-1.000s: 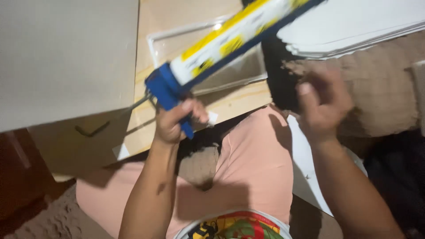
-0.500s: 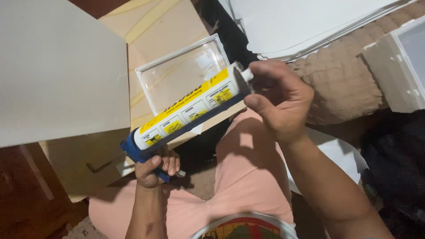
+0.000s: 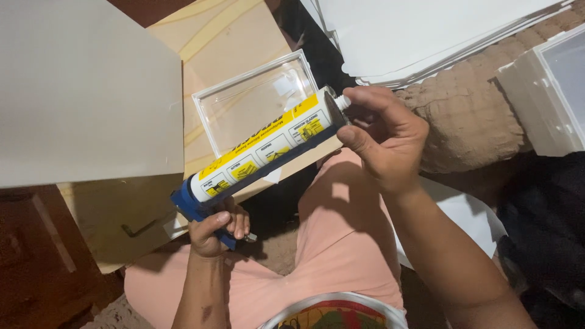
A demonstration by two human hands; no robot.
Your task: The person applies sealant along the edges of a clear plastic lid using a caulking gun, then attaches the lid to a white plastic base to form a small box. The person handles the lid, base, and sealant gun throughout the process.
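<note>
A blue caulking gun (image 3: 194, 206) carries a white and yellow sealant cartridge (image 3: 265, 147), lying slanted from lower left to upper right over my lap. My left hand (image 3: 214, 230) is shut on the gun's handle at the lower end. My right hand (image 3: 382, 137) is at the cartridge's front end, thumb and fingers closed around its white tip (image 3: 343, 102). Behind the cartridge a clear plastic tray (image 3: 256, 103) lies on a light wooden board (image 3: 225, 42).
A large pale panel (image 3: 85, 91) covers the left side. A stack of white sheets (image 3: 420, 30) lies at the top right on a brown woven mat (image 3: 469, 116). A white framed box (image 3: 548, 91) sits at the right edge. My pink shorts (image 3: 341, 244) fill the foreground.
One second ago my right hand was off the cartridge and the gun pointed up and right. The gun has since dropped lower, and my right hand has closed on the tip.
</note>
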